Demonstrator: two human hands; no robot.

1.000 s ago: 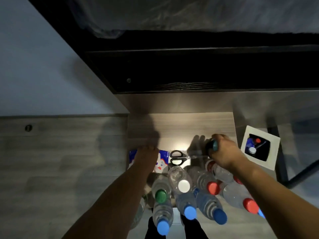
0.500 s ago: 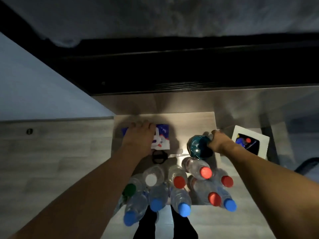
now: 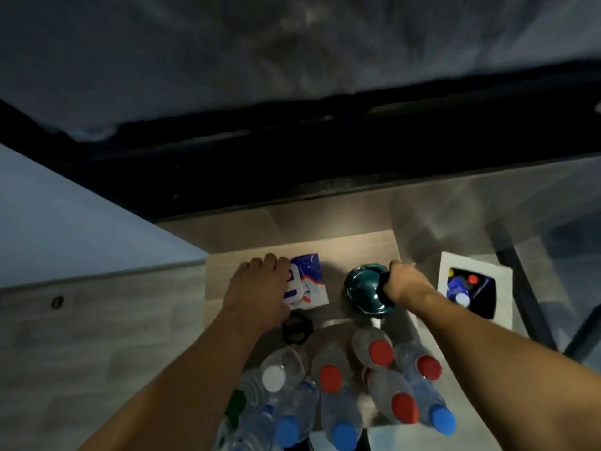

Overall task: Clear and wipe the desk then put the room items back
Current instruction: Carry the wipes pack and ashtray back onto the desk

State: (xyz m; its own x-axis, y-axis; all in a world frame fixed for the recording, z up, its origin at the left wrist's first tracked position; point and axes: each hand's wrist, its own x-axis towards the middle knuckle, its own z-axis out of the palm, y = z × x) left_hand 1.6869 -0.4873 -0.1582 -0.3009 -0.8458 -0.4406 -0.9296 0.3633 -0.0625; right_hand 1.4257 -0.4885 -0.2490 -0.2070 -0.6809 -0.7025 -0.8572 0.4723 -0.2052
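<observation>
Both hands on items at the counter's far edge

Left hand fingers lie curled over the tissue pack, its long axis running away from them; right hand grips the dark teal container just left of it, bottles crowding nearer the wrists

Packet left of container
</observation>
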